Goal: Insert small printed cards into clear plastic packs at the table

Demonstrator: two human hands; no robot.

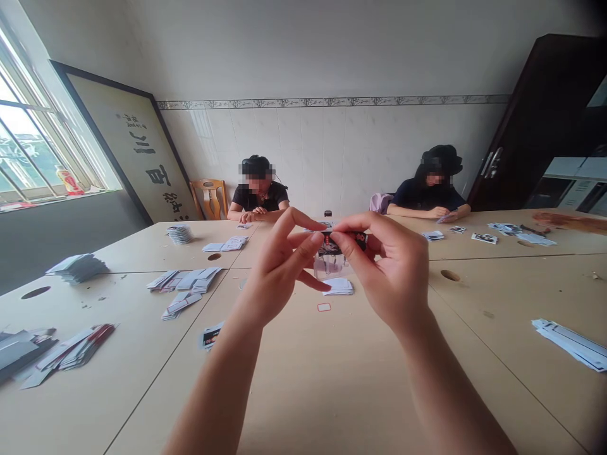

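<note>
A small black-printed packet [353,240] with white and red marks is held up over the table, in front of me. Its lower part looks clear, like see-through plastic. Thumb and fingers of my left hand [284,265] pinch its left end, one lower finger stretching beneath it. On the other end, my right hand [386,268] grips the top edge between thumb and forefinger. Both thumbs come close together at the upper edge. Just beyond and below lies a stack of white papers [339,287], partly covered by the fingers. A small red-edged label [324,308] lies nearer to me.
Several white paper piles [184,280] lie left on the table [308,392], with a black-printed card [211,336] by my left forearm. More papers [569,344] lie right. Two people sit opposite, their hands [253,213] near small cards. The tabletop has round holes [450,275].
</note>
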